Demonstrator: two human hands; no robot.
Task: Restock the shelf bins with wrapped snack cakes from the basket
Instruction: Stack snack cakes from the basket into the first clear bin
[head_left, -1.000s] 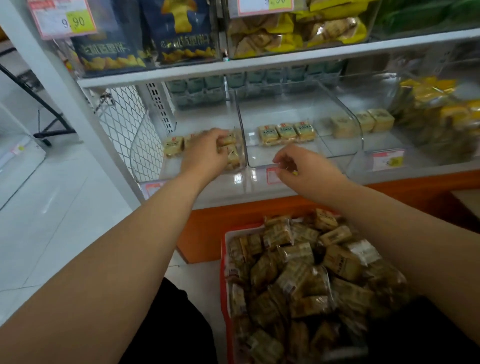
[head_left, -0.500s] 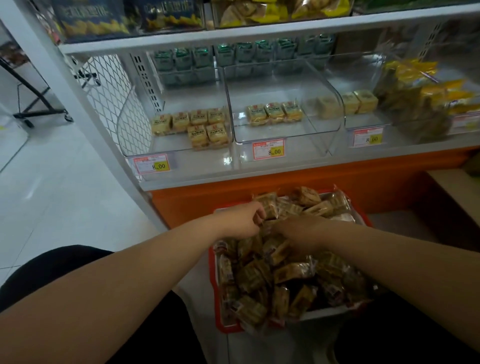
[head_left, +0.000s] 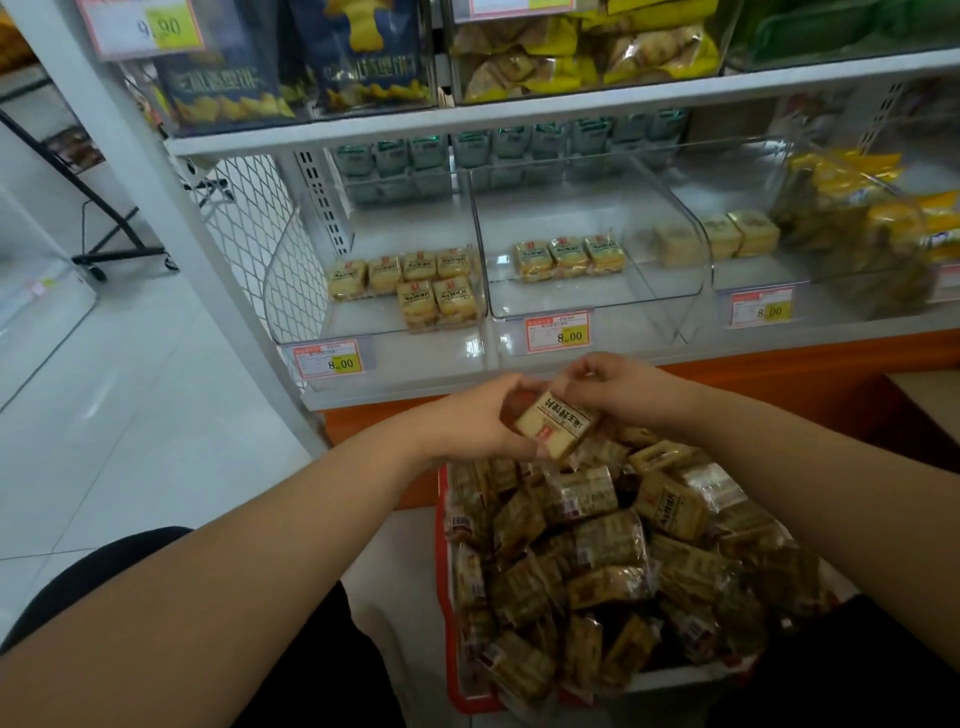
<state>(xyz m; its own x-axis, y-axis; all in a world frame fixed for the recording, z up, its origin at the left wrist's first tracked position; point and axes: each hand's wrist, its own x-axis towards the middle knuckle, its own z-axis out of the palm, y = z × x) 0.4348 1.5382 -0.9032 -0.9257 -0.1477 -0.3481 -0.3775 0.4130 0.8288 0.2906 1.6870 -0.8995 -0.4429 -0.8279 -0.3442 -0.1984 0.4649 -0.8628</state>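
i hold one wrapped snack cake (head_left: 555, 425) above the far end of the red basket (head_left: 442, 571), my left hand (head_left: 475, 420) curled round its left side, my right hand (head_left: 621, 387) pinching its top edge. six cakes lie in the left shelf bin (head_left: 311, 291).

A glossy white tiled floor (head_left: 130, 415) reflects soft overhead light. A white metal upright (head_left: 171, 218) and a white wire mesh side panel (head_left: 260, 234) frame the store shelving above an orange base panel (head_left: 779, 384). A black wheeled rack (head_left: 104, 228) stands at the left.
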